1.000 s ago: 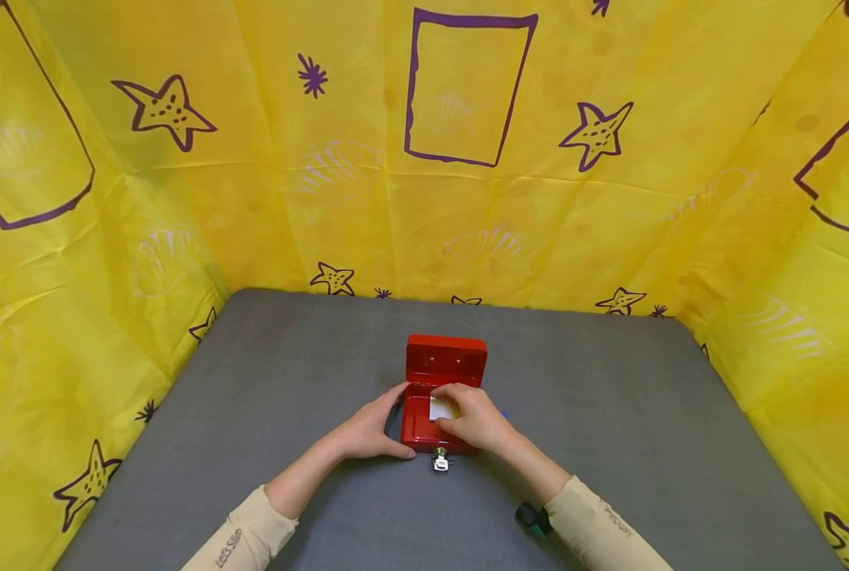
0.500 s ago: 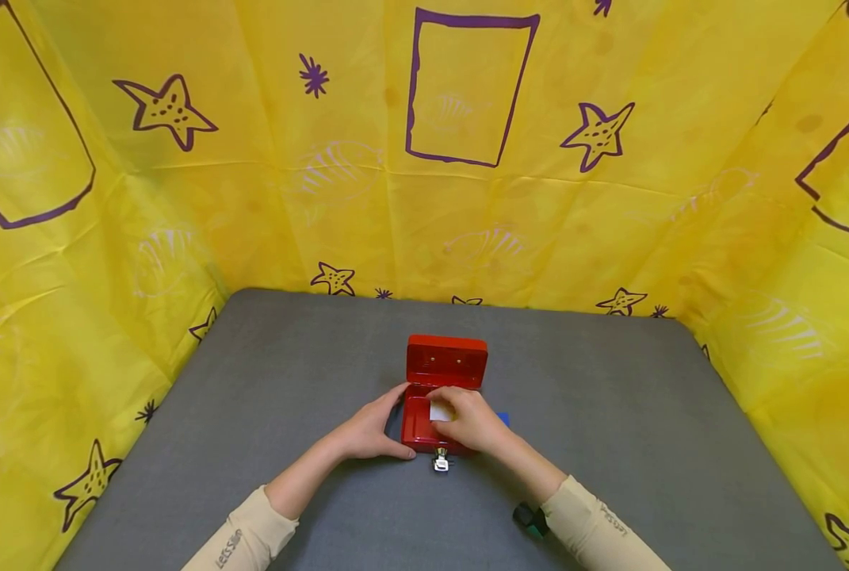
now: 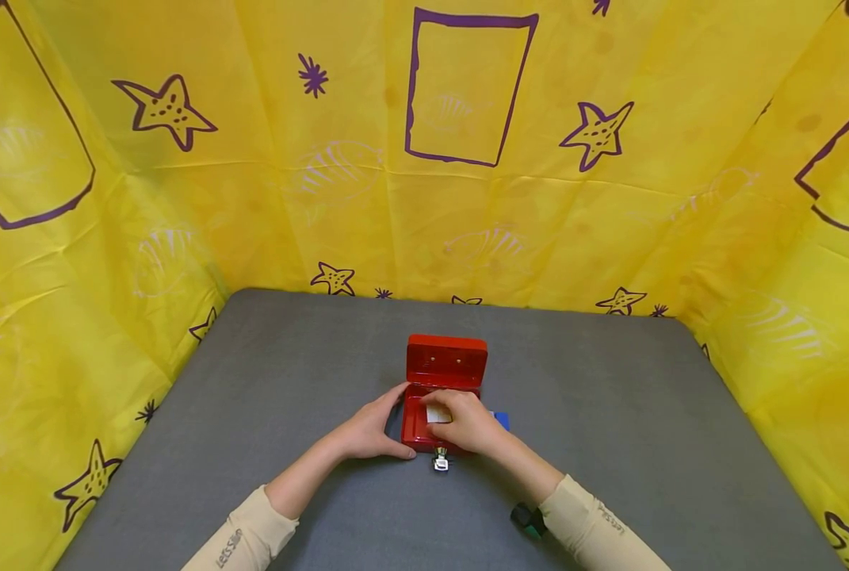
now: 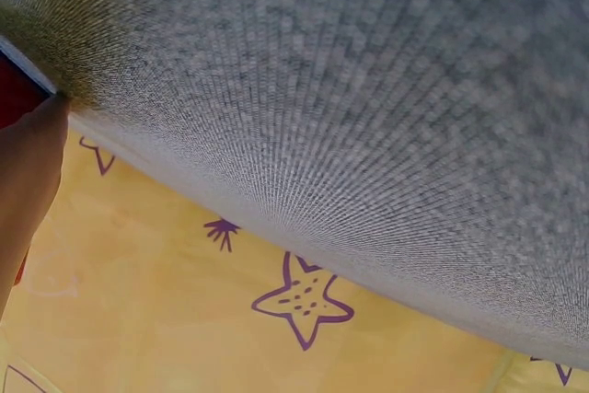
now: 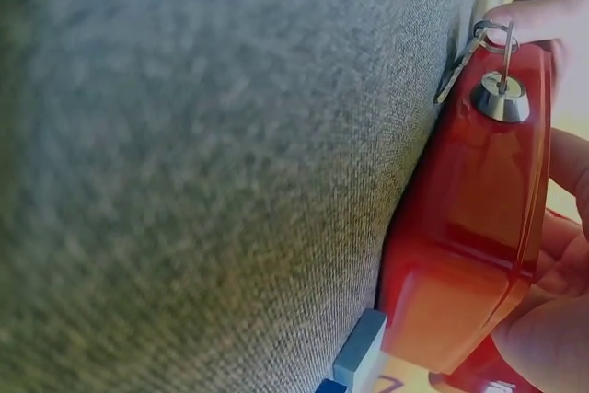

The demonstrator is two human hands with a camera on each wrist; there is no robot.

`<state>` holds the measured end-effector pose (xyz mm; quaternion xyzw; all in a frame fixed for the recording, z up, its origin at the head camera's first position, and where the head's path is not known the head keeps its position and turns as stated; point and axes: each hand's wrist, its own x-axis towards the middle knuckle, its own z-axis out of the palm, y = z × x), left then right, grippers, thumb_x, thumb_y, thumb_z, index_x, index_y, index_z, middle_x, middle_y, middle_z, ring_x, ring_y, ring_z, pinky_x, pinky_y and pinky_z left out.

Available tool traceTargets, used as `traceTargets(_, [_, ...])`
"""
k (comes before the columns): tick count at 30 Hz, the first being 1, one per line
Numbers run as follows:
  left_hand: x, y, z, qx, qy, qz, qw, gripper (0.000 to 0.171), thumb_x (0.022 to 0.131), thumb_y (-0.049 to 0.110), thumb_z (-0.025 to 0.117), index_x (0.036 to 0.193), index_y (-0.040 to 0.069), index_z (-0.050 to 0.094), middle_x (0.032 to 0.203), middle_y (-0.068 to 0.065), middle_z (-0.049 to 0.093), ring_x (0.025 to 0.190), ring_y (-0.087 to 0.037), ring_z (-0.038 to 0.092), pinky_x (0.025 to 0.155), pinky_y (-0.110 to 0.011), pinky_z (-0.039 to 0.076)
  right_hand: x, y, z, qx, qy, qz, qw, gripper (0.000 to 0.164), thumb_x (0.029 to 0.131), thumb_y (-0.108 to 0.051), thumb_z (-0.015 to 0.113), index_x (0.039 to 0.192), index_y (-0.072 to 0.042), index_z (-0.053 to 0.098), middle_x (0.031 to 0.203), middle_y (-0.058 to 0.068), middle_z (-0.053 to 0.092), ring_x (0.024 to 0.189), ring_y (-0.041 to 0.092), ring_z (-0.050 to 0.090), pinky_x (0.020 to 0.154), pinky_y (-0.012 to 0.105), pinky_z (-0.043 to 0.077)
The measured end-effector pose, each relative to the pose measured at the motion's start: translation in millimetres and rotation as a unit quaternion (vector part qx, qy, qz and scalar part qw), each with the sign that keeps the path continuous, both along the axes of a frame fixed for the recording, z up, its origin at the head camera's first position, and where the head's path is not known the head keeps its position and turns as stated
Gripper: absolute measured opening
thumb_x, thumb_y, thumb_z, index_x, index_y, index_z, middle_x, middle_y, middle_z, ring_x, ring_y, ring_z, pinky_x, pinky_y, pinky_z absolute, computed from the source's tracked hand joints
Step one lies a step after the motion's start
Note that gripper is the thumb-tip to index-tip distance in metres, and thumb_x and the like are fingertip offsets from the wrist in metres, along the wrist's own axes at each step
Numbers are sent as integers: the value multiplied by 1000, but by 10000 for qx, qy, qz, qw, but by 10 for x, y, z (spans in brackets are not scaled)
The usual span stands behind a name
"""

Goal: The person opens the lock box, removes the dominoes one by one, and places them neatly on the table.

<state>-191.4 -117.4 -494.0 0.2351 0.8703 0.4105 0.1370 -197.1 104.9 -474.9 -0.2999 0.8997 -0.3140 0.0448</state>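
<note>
The red cash box (image 3: pixel 414 424) sits on the grey table, its lid (image 3: pixel 447 362) raised at the back. A key on a ring (image 5: pixel 507 54) stands in the front lock (image 5: pixel 502 98). My left hand (image 3: pixel 369 431) grips the box's left side, thumb at the front corner and fingertips at the back corner. Inside the box, my right hand (image 3: pixel 469 423) holds a flat white piece (image 3: pixel 436 413) between thumb and fingers. The hand covers much of that piece, so its exact kind cannot be told. In the left wrist view only part of a hand (image 4: pixel 28 177) shows.
A small blue block-like object (image 3: pixel 502 420) lies against the box's right side, partly hidden by my right hand. Beneath my right sleeve is a dark wrist device (image 3: pixel 527 519). Yellow patterned cloth (image 3: pixel 324 214) walls the grey table (image 3: pixel 310 341) at the back and sides.
My right hand has shifted slightly left inside the box, and the white piece has moved with it. More of the blue object now shows. The left hand and box have stayed put.
</note>
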Motion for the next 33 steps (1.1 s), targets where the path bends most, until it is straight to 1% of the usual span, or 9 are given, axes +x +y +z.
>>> traceTargets(5, [0,-3,-4,1,-35,-3,10000,102,71,29,86,152,9,27,149,-12,40,134,-32,40,108,-56,32,13,-23,5,-27,-51,10,10000,41,84,-16,75,123,-7,66,118,7,67,103,23,61,93,44,50])
traceTargets(9, [2,-6,-7,5,-49,2,10000,102,71,29,87,152,9,27,150,-12,39,135,-32,39,108,-57,32,21,-41,-1,-4,-56,2,10000,41,85,-17,74,124,-7,66,119,6,67,104,22,61,93,44,50])
traceTargets(13, [0,-7,-8,-11,-58,-1,10000,103,71,30,87,152,9,27,151,-12,38,136,-32,38,108,-57,31,19,-59,-21,10,-58,21,10000,41,85,-19,73,124,-7,65,118,5,67,101,20,61,91,41,51])
traceTargets(16, [1,-7,-4,-8,-74,3,10000,103,71,30,87,152,9,27,151,-12,38,136,-32,37,108,-58,31,14,-64,-36,-123,-160,21,9998,41,86,-18,72,125,-7,65,117,5,67,98,20,62,88,39,52])
traceTargets(21, [-4,-3,-6,29,6,-31,10000,103,70,29,88,151,7,28,149,-12,40,135,-31,39,109,-55,32,9,-46,-41,-582,-660,-170,9960,38,88,-16,69,124,-4,64,113,9,68,97,22,65,87,40,54])
traceTargets(24, [-8,0,-12,22,79,-42,10000,104,69,28,88,151,6,28,148,-12,41,134,-30,40,108,-53,33,9,-23,-26,-723,-827,-363,9933,36,89,-16,68,122,-3,65,109,10,69,95,22,65,85,39,55])
traceTargets(30, [-5,-1,-18,12,87,3,10000,105,69,28,88,151,6,28,148,-13,41,134,-31,41,108,-54,33,11,13,2,-682,-955,-606,9912,34,89,-16,67,120,-3,65,103,6,69,88,18,63,76,32,53])
traceTargets(33, [0,-1,-17,26,51,4,10000,104,69,28,88,151,6,28,148,-13,41,133,-32,41,108,-55,33,13,20,11,-626,-991,-620,9912,35,90,-18,67,121,-3,65,102,6,70,87,17,63,75,32,53])
